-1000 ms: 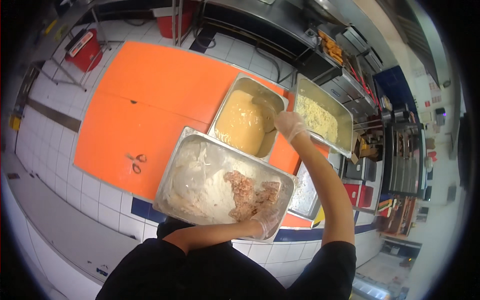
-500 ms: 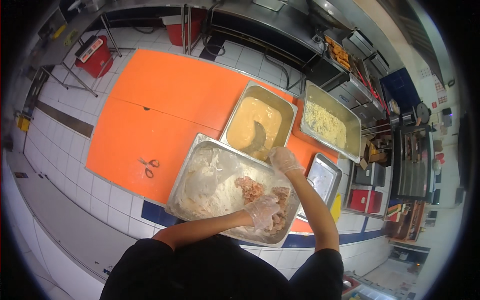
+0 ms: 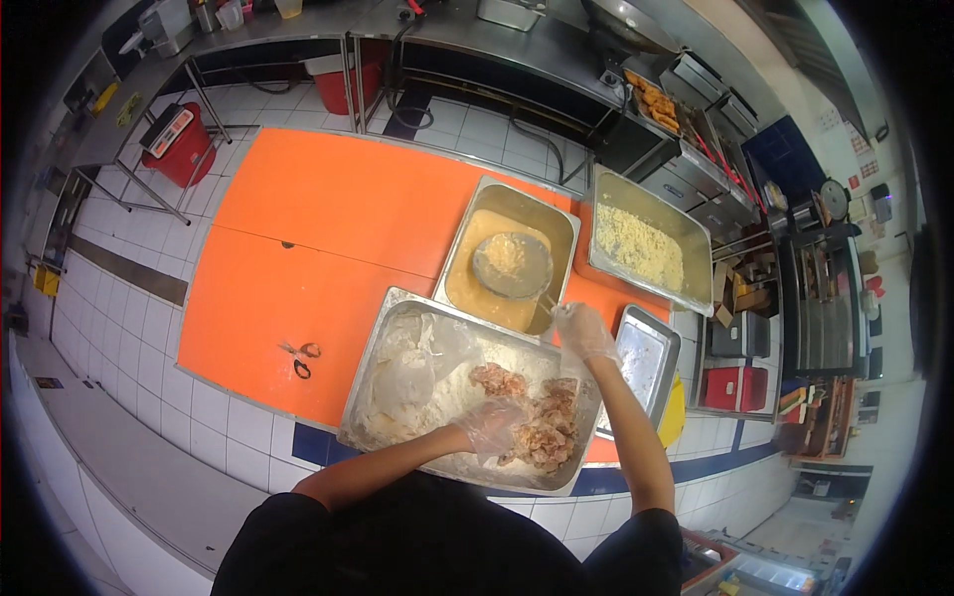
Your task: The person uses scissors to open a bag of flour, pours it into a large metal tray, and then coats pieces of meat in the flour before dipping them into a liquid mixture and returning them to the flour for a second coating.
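Note:
My left hand (image 3: 491, 428), in a clear glove, rests among floured raw chicken pieces (image 3: 542, 427) at the right end of a large steel tray of flour (image 3: 412, 372). Whether it grips a piece is hidden. My right hand (image 3: 584, 333), also gloved, is closed on the handle of a round wire skimmer (image 3: 512, 264). The skimmer sits over a steel tray of yellow batter (image 3: 475, 288) and carries some battered bits.
A tray of pale crumbs (image 3: 646, 245) stands right of the batter. A small steel tray (image 3: 644, 360) lies by my right forearm. Scissors (image 3: 298, 359) lie on the orange table (image 3: 298, 228). Beyond are tiled floor, steel counters and red bins (image 3: 177, 149).
My right hand drew back from the far side of the batter tray toward me and now holds the skimmer at the tray's near corner. My left hand stayed on the chicken.

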The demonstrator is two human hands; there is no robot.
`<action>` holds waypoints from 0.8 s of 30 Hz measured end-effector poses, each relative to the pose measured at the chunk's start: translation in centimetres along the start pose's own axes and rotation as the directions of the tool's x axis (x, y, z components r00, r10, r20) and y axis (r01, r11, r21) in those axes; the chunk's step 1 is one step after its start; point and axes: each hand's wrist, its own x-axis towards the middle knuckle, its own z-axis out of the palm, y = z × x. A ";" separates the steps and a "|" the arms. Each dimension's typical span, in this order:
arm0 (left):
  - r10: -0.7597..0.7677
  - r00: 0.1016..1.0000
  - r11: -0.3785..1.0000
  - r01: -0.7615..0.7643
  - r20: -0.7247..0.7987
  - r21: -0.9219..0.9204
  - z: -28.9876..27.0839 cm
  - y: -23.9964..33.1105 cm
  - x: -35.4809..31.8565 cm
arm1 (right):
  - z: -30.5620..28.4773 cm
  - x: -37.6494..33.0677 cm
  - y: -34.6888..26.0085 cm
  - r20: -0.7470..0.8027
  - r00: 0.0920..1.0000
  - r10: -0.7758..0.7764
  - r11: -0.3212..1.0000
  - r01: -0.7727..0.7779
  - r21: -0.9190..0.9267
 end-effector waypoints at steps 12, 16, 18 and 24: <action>-0.040 0.983 0.975 -0.001 -0.181 -0.224 -3.1 -2.0 -6.7 | 7.8 9.2 0.0 0.053 0.982 -0.181 0.869 0.185 -0.459; -0.235 0.945 0.911 0.133 -0.227 -0.389 -4.3 -1.2 -9.5 | 11.1 9.3 -0.5 -0.090 0.983 -0.159 0.907 0.110 -0.406; -0.313 0.930 0.875 0.204 -0.191 -0.439 -5.8 -0.7 -10.5 | 8.4 6.0 -3.3 -0.208 0.900 -0.384 0.844 0.251 -0.475; -0.231 0.806 0.971 0.159 -0.544 -0.176 -8.8 -2.4 -14.1 | 4.5 -4.6 -7.4 -0.008 0.982 -0.190 0.976 0.189 0.111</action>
